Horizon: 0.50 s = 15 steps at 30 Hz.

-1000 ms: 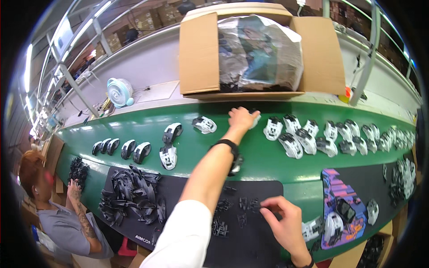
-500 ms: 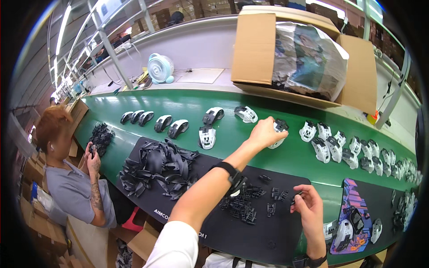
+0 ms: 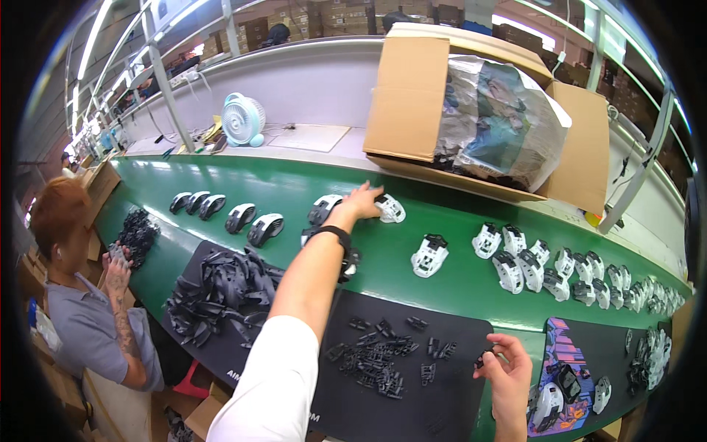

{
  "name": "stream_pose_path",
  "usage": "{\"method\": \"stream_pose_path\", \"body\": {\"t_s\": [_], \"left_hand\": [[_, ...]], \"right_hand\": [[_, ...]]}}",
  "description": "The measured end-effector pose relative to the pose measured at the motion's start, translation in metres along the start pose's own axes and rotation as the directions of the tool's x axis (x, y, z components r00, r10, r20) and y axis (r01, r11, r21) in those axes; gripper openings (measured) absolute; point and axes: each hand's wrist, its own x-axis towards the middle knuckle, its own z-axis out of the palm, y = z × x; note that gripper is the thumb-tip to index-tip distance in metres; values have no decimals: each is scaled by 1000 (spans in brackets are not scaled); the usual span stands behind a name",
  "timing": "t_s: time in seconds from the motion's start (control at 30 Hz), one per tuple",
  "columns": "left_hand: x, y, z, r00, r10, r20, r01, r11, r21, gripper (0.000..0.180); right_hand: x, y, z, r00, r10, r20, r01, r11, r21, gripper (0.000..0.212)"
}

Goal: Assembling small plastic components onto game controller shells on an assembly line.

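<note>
My left hand (image 3: 359, 202) reaches over the green bench with fingers stretched out. Its fingertips are at the edge of a white and black computer-mouse shell (image 3: 392, 210); whether they touch it I cannot tell. Two more mouse shells are partly hidden by that hand and wrist, one of them a dark-topped shell (image 3: 322, 210). My right hand (image 3: 507, 368), over the right edge of the black mat, pinches a small black plastic part (image 3: 484, 359). A single white mouse shell (image 3: 430, 255) lies on the bench between my hands.
Small black parts (image 3: 375, 361) and curved black pieces (image 3: 221, 295) lie heaped on black mats. Several white shells (image 3: 530, 269) stand in rows at right. Behind are an open carton (image 3: 409, 99) and a fan (image 3: 243, 119). A co-worker (image 3: 96, 309) sits at left.
My left hand has let go of a white mouse shell, left on the bench, and moved left to another one. My right hand still holds its black part. The view has shifted slightly.
</note>
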Motion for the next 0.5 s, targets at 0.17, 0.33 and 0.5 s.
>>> {"method": "stream_pose_path", "body": {"t_s": [0.17,0.33,0.5], "left_hand": [[-29,7,-26,995,94,-26,-97,984,-150,68],[-147,77,-57,998,6,-55,-45,661,-749,53],[-302,137,-62,939,343,26,-102,349,-932,45]], "right_hand": [[1,-9,1,996,87,-17,-86,995,51,22],[-8,-20,12,997,-15,71,8,996,93,26],[-19,-74,24,950,-261,171,274,960,-59,25]]}}
